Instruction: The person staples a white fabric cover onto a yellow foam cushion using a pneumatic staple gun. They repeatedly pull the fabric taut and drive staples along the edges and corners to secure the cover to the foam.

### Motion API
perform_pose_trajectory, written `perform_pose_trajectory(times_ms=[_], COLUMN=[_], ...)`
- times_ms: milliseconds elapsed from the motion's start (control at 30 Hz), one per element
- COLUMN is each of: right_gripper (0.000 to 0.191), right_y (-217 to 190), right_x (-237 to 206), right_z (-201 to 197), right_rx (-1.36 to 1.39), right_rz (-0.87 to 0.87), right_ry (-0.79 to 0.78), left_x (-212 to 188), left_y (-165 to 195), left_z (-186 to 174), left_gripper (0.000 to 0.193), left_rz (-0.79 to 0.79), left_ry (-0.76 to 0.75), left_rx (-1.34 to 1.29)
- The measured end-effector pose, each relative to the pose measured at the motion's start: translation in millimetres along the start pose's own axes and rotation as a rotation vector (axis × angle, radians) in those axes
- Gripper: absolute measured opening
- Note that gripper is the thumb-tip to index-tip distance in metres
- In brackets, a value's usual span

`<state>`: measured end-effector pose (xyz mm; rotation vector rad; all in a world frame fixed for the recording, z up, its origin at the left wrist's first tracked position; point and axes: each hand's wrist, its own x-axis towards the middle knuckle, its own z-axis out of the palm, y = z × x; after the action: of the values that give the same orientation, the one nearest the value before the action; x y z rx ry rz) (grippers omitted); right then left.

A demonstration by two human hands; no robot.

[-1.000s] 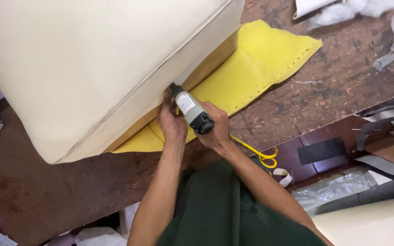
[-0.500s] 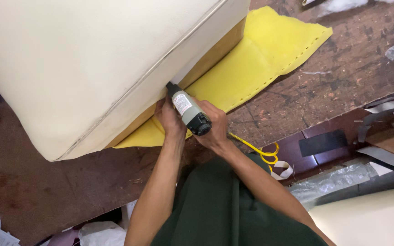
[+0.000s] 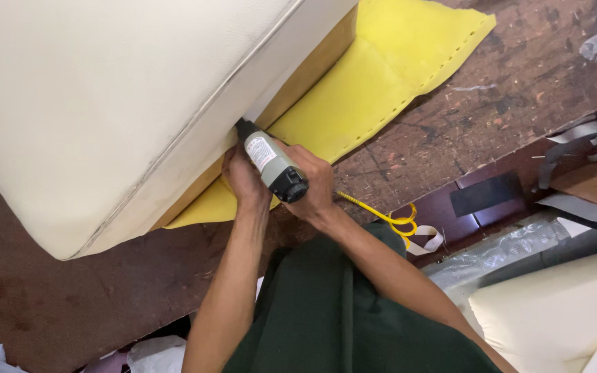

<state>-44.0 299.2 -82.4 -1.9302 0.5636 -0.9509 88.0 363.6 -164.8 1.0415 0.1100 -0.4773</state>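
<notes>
A large cream upholstered cushion piece [image 3: 105,103] lies on a worn brown worktable [image 3: 506,90], with a wooden edge and yellow fabric [image 3: 381,83] under it. My right hand [image 3: 312,186] grips a grey pneumatic stapler [image 3: 271,162] whose black nose presses against the cushion's lower seam. A yellow coiled hose [image 3: 388,220] trails from the tool to the right. My left hand [image 3: 242,181] rests beside the tool against the cream cover's edge, fingers pressing the material at the seam.
Clear plastic wrap [image 3: 506,249] and another cream cushion [image 3: 561,311] lie at the lower right. Grey strips [image 3: 575,135] and a dark rectangular patch [image 3: 485,193] sit on the table's right edge. Fabric scraps [image 3: 150,354] lie on the floor below.
The view has shifted slightly so the cushion and hands sit a bit lower left. Both hands and the stapler stay at the same seam, with the nose moved a little along it.
</notes>
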Motion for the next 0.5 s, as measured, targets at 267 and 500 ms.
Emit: perform_pose_trajectory(times_ms=[267, 500], right_gripper=[0.057, 0.051], right_y=[-7.5, -22.9], right_x=[-0.8, -20.4], right_z=[-2.9, 2.3], right_rx=[-0.004, 0.002], right_rz=[-0.031, -0.023], right_ry=[0.005, -0.003], left_x=[-0.6, -14.1], left_y=[3.0, 27.0], left_z=[-2.5, -17.3], left_gripper=[0.025, 0.03], left_rz=[-0.047, -0.122], left_ry=[-0.003, -0.047], left_rx=[-0.04, -0.116])
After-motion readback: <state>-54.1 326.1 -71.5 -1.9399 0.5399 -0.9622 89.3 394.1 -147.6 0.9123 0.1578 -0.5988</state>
